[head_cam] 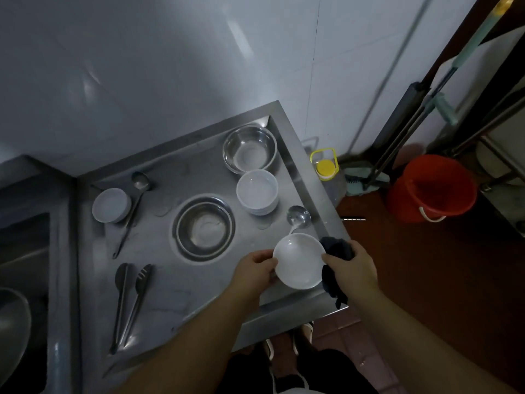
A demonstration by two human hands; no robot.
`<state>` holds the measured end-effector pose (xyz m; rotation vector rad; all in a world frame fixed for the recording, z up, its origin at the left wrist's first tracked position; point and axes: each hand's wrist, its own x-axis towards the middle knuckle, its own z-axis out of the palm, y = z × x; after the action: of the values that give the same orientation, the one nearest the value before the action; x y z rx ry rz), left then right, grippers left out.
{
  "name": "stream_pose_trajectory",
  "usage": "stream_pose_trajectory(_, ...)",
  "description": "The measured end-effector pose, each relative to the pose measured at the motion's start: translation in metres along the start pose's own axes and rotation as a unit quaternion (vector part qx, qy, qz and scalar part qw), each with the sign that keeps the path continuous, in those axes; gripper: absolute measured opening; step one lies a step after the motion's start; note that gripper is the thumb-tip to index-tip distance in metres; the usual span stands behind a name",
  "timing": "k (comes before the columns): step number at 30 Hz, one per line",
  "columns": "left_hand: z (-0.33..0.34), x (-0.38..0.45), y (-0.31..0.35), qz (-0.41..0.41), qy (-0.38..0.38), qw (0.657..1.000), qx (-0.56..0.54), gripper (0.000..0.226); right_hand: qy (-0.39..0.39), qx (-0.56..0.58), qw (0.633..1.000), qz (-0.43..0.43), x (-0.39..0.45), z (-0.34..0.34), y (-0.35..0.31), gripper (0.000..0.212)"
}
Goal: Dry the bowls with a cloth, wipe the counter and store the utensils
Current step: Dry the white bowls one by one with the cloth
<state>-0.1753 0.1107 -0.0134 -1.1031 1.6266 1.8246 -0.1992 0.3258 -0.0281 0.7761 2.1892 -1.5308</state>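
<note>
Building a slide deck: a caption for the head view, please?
Left hand holds a white bowl while right hand grips a dark cloth above the steel counter.

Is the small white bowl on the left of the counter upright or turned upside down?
Upside down. The small white bowl shows its flat base upward, no hollow.

Dim, cool-toned picture. Soft streaky glare on tiled wall [170,66]; bright reflections on steel worktop [295,166] rim and metal bowl [249,149]. Wide-angle bending at edges, mop handle [468,49] smeared. Slight overall softness, corners dark.
</note>
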Motion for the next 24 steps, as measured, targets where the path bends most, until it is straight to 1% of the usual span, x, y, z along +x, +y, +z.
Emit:
stream_pose_trajectory(3, 0.003, 0.016, -0.014, -0.017, 0.013, 1.000, 0.017, 0.022, -0.005, -0.061, 0.998, -0.013, 0.010, 0.000, 0.005, 0.030)
stream_pose_trajectory(5, 0.005, 0.025, -0.021, -0.025, 0.026, 0.999, 0.026, 0.023, -0.005, -0.079, 0.997, -0.020, 0.013, 0.001, 0.006, 0.030)
stream_pose_trajectory(13, 0.011, 0.045, -0.035, -0.018, 0.071, 0.996, 0.054, 0.024, -0.024, -0.095, 0.994, -0.042, 0.023, 0.008, 0.010, 0.032)
stream_pose_trajectory(19, 0.014, 0.048, -0.033, 0.015, 0.113, 0.986, 0.122, 0.026, -0.022, -0.131, 0.987, -0.086, 0.024, 0.013, 0.013, 0.030)
stream_pose_trajectory(24, 0.013, 0.046, -0.032, 0.017, 0.119, 0.982, 0.143, 0.025, -0.035, -0.161, 0.982, -0.096, 0.026, 0.013, 0.015, 0.026)
